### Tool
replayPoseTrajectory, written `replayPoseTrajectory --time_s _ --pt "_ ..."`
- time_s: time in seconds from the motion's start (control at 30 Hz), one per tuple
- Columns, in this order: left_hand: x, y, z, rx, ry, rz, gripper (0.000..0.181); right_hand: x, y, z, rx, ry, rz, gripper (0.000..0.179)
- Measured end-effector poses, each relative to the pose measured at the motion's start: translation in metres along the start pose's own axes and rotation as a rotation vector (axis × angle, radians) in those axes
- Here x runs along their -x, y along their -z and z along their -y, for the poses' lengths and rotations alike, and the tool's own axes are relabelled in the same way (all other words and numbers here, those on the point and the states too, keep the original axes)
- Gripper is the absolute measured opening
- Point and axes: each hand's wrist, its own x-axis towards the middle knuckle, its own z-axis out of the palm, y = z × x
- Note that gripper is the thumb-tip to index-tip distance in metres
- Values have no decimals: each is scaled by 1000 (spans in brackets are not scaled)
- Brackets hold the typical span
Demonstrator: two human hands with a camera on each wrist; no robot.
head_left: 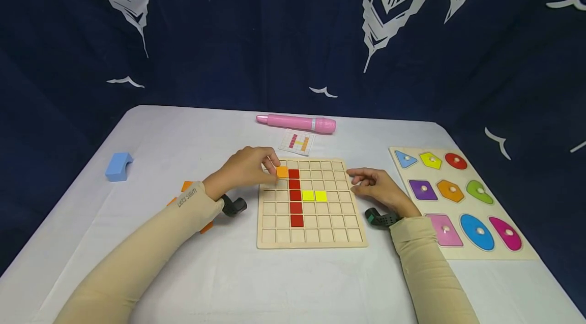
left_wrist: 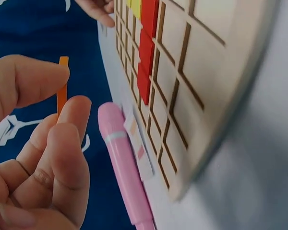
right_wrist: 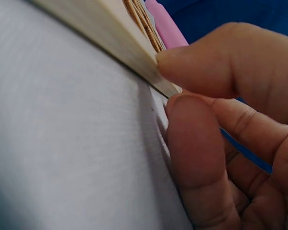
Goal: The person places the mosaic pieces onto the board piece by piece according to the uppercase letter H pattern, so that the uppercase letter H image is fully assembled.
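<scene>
My left hand (head_left: pixel 251 166) pinches an orange square tile (head_left: pixel 282 172) between thumb and fingers, over the upper left of the wooden grid board (head_left: pixel 312 248). The left wrist view shows this tile (left_wrist: pixel 62 98) edge-on, held apart from the board. A column of several red tiles (head_left: pixel 295 195) runs down the board, and two yellow tiles (head_left: pixel 314 196) lie to its right in one row. At the board's right edge, my right hand (head_left: pixel 377 187) has its thumb against the rim, fingers loosely bent. Orange tiles (head_left: pixel 186 186) lie on the table, partly hidden behind my left forearm.
Behind the board lie a small pattern card (head_left: pixel 297 142) and a pink pen-shaped object (head_left: pixel 295 122). A knobbed shape puzzle (head_left: pixel 458 202) sits at the right, partly behind my right arm. A blue arched block (head_left: pixel 118 167) stands at the far left.
</scene>
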Motion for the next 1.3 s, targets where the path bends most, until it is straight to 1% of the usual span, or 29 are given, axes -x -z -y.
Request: replayPoseTrajectory --time_s 0.4,0.6,0.73,1.03,1.1,1.3 --pt "-19 -19 -16 77 -9 24 30 -2 3 -2 23 4 -4 53" --pt "-27 -24 -23 168 -8 46 29 -2 3 -1 24 5 -4 53" --pt "-33 -28 -26 218 -8 44 28 -3 2 -1 31 -9 -8 53" --pt "-48 -40 -31 288 -26 54 30 -2 2 -1 26 -13 -6 52" --pt "-51 -42 -32 314 -23 51 29 -2 2 -1 27 -16 -7 52" --pt "-64 -53 -35 391 17 43 31 -2 1 -1 29 -27 -11 53"
